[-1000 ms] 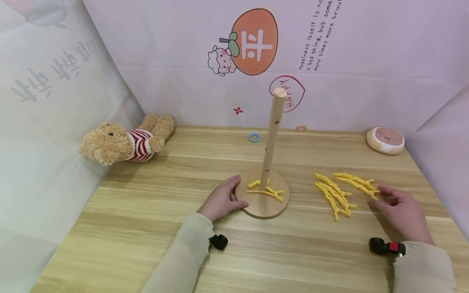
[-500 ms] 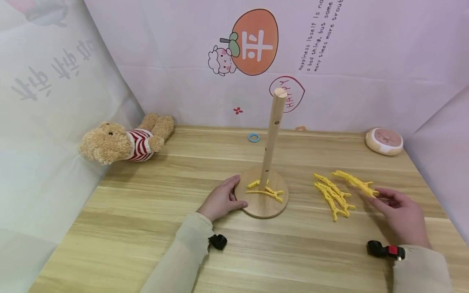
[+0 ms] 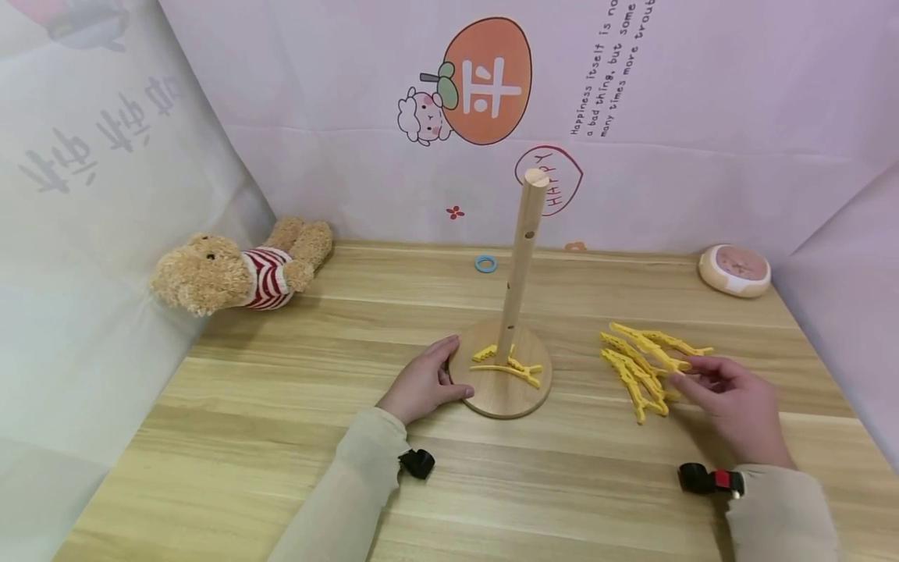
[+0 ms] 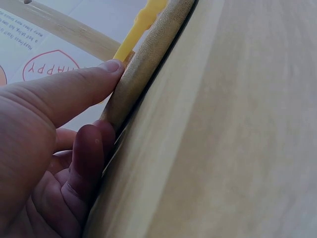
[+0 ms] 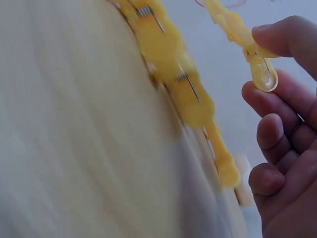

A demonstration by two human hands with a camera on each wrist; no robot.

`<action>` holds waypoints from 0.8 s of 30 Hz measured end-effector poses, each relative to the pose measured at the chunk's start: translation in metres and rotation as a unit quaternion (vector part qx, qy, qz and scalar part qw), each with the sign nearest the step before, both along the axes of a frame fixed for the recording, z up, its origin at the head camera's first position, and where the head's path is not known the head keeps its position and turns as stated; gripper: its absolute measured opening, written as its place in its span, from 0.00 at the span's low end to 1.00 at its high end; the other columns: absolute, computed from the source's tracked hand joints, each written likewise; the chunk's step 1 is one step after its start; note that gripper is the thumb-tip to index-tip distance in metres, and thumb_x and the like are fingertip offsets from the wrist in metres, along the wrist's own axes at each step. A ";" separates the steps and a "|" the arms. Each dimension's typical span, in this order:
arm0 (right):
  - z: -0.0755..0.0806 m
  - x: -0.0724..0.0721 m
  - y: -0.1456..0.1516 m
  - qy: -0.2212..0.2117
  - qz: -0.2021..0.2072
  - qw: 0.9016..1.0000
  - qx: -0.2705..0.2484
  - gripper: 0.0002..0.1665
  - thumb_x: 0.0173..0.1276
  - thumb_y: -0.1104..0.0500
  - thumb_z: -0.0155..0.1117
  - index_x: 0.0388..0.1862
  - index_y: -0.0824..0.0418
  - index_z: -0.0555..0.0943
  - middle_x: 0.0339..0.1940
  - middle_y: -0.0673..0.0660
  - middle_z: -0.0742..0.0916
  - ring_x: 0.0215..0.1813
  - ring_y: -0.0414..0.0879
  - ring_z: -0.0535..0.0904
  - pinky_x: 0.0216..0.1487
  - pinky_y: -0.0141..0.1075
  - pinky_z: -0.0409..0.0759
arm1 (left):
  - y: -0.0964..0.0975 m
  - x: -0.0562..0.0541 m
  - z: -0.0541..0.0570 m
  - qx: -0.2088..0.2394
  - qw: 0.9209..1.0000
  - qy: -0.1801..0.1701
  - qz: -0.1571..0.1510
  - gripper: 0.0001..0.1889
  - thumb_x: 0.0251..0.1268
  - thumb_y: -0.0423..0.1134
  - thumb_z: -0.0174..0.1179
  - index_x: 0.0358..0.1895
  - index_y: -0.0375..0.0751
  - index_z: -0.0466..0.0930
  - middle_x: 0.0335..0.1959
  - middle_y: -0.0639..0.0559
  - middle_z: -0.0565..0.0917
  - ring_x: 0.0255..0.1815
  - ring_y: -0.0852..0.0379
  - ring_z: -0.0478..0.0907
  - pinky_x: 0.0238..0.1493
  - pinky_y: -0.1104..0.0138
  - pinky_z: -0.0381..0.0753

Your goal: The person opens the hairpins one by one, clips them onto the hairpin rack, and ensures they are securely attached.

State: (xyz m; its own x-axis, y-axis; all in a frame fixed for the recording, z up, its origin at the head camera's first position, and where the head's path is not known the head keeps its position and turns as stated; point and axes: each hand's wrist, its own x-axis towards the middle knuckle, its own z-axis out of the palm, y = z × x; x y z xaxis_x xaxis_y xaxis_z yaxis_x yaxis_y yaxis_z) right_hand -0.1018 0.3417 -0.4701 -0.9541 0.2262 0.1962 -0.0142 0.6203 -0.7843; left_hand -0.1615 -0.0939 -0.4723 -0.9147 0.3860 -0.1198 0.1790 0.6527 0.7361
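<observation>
Our right hand (image 3: 737, 402) pinches one yellow clip (image 3: 649, 346), right of the frame's middle, over the other clips (image 3: 623, 365). Our left hand (image 3: 421, 382) grips the wooden stand (image 3: 518, 269) near the middle. If we pinch too softly, our clip could slip and fall.

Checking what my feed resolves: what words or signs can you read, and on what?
"Happiness itself is no / a bad thing, but some / many times more troub": back cloth, cut off.
"HAPPY": heart print.
Sideways, apparently "平": orange fruit print.
Left cloth: faint characters, unreadable.
Round case: marking too small.
Yellow clips, wooden stand: none seen.
</observation>
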 end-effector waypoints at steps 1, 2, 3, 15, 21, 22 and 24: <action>0.001 0.000 -0.004 0.003 0.003 1.000 0.006 0.19 0.62 0.56 0.77 0.47 0.64 0.84 0.29 0.39 0.84 0.30 0.34 0.77 0.30 0.22 0.75 | 0.000 0.000 0.000 0.000 1.000 -0.001 0.000 0.47 0.60 0.48 0.73 0.79 0.40 0.58 0.80 0.52 0.58 0.32 0.65 0.75 0.43 0.68 0.76; 0.002 0.000 -0.007 0.004 0.007 1.000 0.011 0.19 0.62 0.56 0.77 0.47 0.65 0.84 0.29 0.41 0.84 0.30 0.35 0.76 0.30 0.22 0.74 | 0.000 0.000 0.000 0.001 1.000 -0.001 0.000 0.46 0.60 0.48 0.73 0.79 0.40 0.58 0.80 0.52 0.58 0.31 0.65 0.75 0.43 0.68 0.76; 0.003 0.000 -0.011 0.007 0.008 1.000 0.018 0.19 0.61 0.56 0.77 0.47 0.64 0.85 0.29 0.42 0.84 0.30 0.36 0.76 0.30 0.23 0.74 | 0.000 0.000 0.000 0.002 1.000 0.000 0.000 0.46 0.60 0.48 0.73 0.78 0.40 0.58 0.80 0.52 0.58 0.31 0.65 0.75 0.44 0.67 0.76; 0.007 0.000 -0.047 0.033 0.060 0.996 0.050 0.15 0.60 0.57 0.78 0.45 0.59 0.87 0.28 0.48 0.83 0.30 0.38 0.73 0.28 0.27 0.71 | 0.000 -0.001 -0.001 0.003 1.000 -0.001 -0.003 0.46 0.60 0.48 0.73 0.78 0.40 0.58 0.80 0.52 0.58 0.31 0.65 0.76 0.44 0.67 0.76; 0.007 -0.002 -0.060 0.067 0.098 0.991 0.065 0.13 0.58 0.61 0.80 0.42 0.58 0.88 0.28 0.48 0.83 0.30 0.37 0.72 0.26 0.27 0.68 | -0.001 -0.001 -0.001 0.004 1.000 0.000 -0.004 0.46 0.60 0.48 0.73 0.78 0.40 0.58 0.80 0.51 0.58 0.31 0.65 0.75 0.44 0.67 0.76; 0.008 -0.003 -0.063 0.068 0.103 0.990 0.064 0.13 0.58 0.61 0.79 0.42 0.58 0.88 0.28 0.49 0.82 0.29 0.38 0.72 0.26 0.27 0.68 | 0.000 -0.001 -0.001 0.003 1.000 -0.001 -0.003 0.46 0.60 0.48 0.73 0.79 0.40 0.58 0.80 0.52 0.58 0.31 0.65 0.75 0.44 0.67 0.76; 0.008 -0.003 -0.068 0.064 0.109 0.990 0.058 0.13 0.58 0.60 0.79 0.42 0.58 0.88 0.26 0.50 0.81 0.28 0.39 0.71 0.24 0.28 0.67 | -0.001 -0.001 -0.001 0.001 1.000 -0.001 -0.002 0.46 0.60 0.48 0.73 0.79 0.41 0.58 0.80 0.52 0.58 0.31 0.65 0.75 0.44 0.67 0.76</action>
State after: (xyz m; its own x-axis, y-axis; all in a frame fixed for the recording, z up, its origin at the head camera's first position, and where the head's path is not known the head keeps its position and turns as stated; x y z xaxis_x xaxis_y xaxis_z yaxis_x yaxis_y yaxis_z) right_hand -0.1043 0.2739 -0.4617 -0.9437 -0.0136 0.3304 -0.2519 0.6768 -0.6917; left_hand -0.1625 -0.0944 -0.4731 -0.9128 0.3902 -0.1204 0.1806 0.6503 0.7379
